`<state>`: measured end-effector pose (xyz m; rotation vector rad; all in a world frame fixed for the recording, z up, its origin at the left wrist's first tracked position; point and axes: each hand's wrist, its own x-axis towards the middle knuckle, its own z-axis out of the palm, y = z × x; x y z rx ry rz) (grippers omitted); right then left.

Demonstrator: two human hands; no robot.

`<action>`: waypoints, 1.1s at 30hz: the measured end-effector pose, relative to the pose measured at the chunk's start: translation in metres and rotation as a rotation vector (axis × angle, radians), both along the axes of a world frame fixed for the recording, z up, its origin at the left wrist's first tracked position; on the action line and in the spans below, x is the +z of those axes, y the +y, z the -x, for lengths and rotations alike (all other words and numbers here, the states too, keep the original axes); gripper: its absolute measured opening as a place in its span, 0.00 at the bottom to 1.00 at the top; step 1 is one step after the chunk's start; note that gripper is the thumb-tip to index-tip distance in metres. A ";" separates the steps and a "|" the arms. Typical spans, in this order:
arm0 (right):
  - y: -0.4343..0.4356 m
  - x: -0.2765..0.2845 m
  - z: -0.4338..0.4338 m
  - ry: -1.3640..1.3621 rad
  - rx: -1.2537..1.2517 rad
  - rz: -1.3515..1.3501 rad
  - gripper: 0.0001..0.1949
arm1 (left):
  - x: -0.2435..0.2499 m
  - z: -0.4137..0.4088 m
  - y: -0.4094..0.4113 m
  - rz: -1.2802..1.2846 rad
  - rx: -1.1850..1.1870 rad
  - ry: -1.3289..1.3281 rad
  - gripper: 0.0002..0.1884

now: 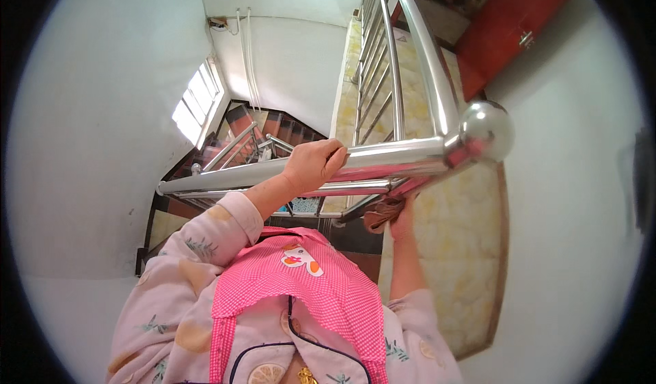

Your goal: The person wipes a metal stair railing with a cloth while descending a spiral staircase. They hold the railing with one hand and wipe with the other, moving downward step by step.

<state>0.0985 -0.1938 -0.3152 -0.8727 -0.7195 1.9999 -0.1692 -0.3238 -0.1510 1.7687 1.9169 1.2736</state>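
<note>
My left hand (315, 164) is wrapped over the polished steel handrail (392, 154) that crosses in front of me. Lower down on the right, my right hand (403, 223) grips a brown cloth (380, 216) just beneath the corner post of the railing. The cloth touches or lies close to the lower steel bars; the fingers are partly hidden behind it. At the corner stands a shiny steel ball finial (487, 130), right of both hands. A second handrail (423, 51) runs away from that corner, with thin steel bars (392, 71) beneath it.
Beyond the railing, a tiled staircase (279, 128) descends beside a bright window (197, 102). A red door (512, 30) with a metal handle is at upper right. Yellow-patterned floor tiles (451, 261) lie at right. White walls (97, 128) rise on both sides. I wear a pink checked apron (307, 281).
</note>
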 end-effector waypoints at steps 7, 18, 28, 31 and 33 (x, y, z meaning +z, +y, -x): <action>-0.030 -0.021 0.034 -0.013 -0.437 0.208 0.19 | 0.003 0.003 0.001 0.052 -0.043 -0.008 0.15; -0.060 0.190 0.037 0.035 -0.580 -0.153 0.26 | 0.005 0.001 -0.001 0.047 -0.012 -0.015 0.17; -0.055 0.049 0.048 -0.279 -0.604 -0.331 0.31 | 0.005 0.002 0.000 0.035 -0.039 -0.011 0.17; -0.057 -0.011 0.039 -0.188 -0.375 0.123 0.30 | 0.005 0.003 -0.002 0.021 -0.042 -0.014 0.16; -0.054 -0.024 0.036 -0.101 -0.241 0.417 0.30 | 0.006 0.005 -0.001 0.019 -0.062 -0.023 0.15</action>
